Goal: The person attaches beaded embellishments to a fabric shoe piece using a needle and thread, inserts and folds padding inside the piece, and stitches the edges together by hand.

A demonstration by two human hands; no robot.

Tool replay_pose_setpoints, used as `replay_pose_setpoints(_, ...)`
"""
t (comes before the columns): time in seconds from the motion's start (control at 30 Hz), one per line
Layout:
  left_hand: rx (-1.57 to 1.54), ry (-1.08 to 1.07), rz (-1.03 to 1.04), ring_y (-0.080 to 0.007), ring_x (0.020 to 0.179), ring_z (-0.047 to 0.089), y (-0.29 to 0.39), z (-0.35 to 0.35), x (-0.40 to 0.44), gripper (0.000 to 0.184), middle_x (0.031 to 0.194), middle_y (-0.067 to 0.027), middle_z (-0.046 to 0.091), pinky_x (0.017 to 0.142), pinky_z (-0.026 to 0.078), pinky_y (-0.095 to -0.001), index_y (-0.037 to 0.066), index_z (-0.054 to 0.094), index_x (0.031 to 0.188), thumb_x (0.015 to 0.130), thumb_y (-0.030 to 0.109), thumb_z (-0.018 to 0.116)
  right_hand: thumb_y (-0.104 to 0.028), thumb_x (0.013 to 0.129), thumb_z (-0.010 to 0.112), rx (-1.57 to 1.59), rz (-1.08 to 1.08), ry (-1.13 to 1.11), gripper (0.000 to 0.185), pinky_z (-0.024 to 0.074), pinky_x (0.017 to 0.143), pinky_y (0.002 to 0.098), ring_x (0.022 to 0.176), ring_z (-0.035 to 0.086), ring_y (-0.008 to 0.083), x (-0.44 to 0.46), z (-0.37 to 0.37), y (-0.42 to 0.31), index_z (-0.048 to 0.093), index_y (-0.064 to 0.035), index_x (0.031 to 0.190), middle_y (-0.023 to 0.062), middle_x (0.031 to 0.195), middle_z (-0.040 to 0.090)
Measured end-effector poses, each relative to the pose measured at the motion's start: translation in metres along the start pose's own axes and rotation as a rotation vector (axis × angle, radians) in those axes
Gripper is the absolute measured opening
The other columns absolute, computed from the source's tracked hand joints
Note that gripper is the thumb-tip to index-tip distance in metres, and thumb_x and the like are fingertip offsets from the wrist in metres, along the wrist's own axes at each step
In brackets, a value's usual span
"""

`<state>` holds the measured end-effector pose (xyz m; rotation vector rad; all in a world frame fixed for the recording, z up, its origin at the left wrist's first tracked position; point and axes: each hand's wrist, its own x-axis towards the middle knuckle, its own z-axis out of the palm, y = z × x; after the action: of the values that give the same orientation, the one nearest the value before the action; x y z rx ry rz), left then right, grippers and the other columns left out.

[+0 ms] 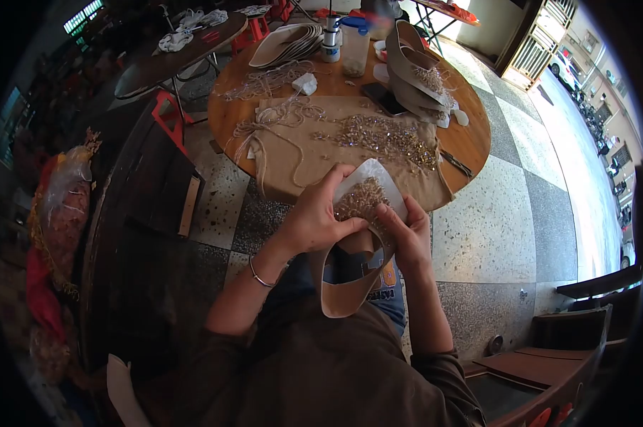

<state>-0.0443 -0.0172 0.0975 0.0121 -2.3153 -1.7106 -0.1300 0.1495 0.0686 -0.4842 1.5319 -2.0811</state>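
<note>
A beige shoe upper [344, 299] with a pale lining hangs between my hands over my lap, its open loop drooping downward. Its upper end carries a cluster of gold beads [363, 199]. My left hand [316, 219] grips the left edge, thumb laid near the lower side of the cluster. On the other edge, my right hand [408, 233] is closed, with its thumb pressed against the beadwork. The fingers behind the piece are partly hidden. Just beyond, loose sparkling beads [385, 139] lie spread on a tan cloth [279, 160].
The round wooden table [225, 107] holds pale cords [293, 117], a phone [383, 98], a dark hand tool [456, 164] and a blue-lidded container [355, 53]. Stacked uppers lie at the back [286, 46] and right [414, 75]. A dark wooden bench [147, 171] stands left.
</note>
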Motion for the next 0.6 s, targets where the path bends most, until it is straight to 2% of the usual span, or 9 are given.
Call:
replay_pose_setpoints(0.13, -0.116, -0.011, 0.010, -0.0130, 0.111, 0.053, -0.005, 0.000, 0.002, 0.065, 0.118, -0.0079, 0.056, 0.094, 0.045, -0.0294, 0.001, 0.039, 0.129, 0.074, 0.001, 0.076, -0.014, 0.082, 0.073, 0.036, -0.075, -0.074, 0.038, 0.0507, 0.074, 0.0232, 0.082, 0.063, 0.0099, -0.001, -0.001, -0.004, 0.056, 0.0014, 0.113, 0.0056, 0.096, 0.067)
replay_pose_setpoints(0.23, -0.182, 0.002, 0.022, -0.0137, 0.109, 0.054, -0.011, -0.001, 0.002, 0.065, 0.115, -0.0092, 0.057, 0.093, 0.045, -0.0298, 0.000, 0.040, 0.128, 0.074, 0.002, 0.076, -0.014, 0.080, 0.075, -0.182, -0.160, -0.151, 0.047, 0.0512, 0.076, 0.0243, 0.086, 0.063, 0.0114, 0.000, -0.005, -0.008, 0.052, 0.0020, 0.118, 0.0067, 0.100, 0.066)
replay_pose_setpoints(0.3, -0.237, 0.026, 0.041, -0.0149, 0.106, 0.056, -0.014, 0.002, 0.003, 0.065, 0.112, -0.0122, 0.060, 0.090, 0.046, -0.0307, -0.001, 0.041, 0.126, 0.072, 0.005, 0.077, -0.013, 0.078, 0.076, -0.226, -0.121, -0.109, 0.049, 0.0514, 0.076, 0.0247, 0.087, 0.063, 0.0114, -0.001, -0.003, -0.008, 0.052, 0.0020, 0.118, 0.0068, 0.100, 0.065)
replay_pose_setpoints(0.4, -0.296, -0.032, 0.028, -0.0129, 0.107, 0.055, -0.013, -0.004, 0.004, 0.063, 0.113, -0.0097, 0.059, 0.090, 0.046, -0.0295, 0.000, 0.041, 0.127, 0.075, 0.007, 0.077, -0.013, 0.079, 0.076, -0.150, -0.049, -0.135, 0.049, 0.0508, 0.075, 0.0243, 0.087, 0.063, 0.0108, -0.001, -0.002, -0.010, 0.051, 0.0017, 0.119, 0.0065, 0.100, 0.065)
replay_pose_setpoints(0.5, -0.379, -0.159, -0.071, -0.0110, 0.110, 0.052, -0.004, -0.017, 0.005, 0.055, 0.116, -0.0067, 0.056, 0.093, 0.044, -0.0277, 0.001, 0.039, 0.130, 0.085, 0.007, 0.069, -0.016, 0.081, 0.074, -0.113, 0.012, -0.184, 0.048, 0.0496, 0.076, 0.0240, 0.088, 0.061, 0.0097, 0.002, -0.005, -0.011, 0.052, 0.0010, 0.119, 0.0060, 0.101, 0.064)
replay_pose_setpoints(0.6, -0.504, -0.161, -0.174, -0.0098, 0.110, 0.052, -0.017, -0.025, 0.010, 0.045, 0.117, -0.0052, 0.057, 0.094, 0.043, -0.0261, 0.001, 0.041, 0.130, 0.091, 0.008, 0.062, -0.021, 0.085, 0.071, -0.018, 0.039, -0.161, 0.046, 0.0481, 0.079, 0.0245, 0.090, 0.059, 0.0096, 0.008, -0.007, -0.005, 0.052, 0.0004, 0.120, 0.0049, 0.102, 0.063)
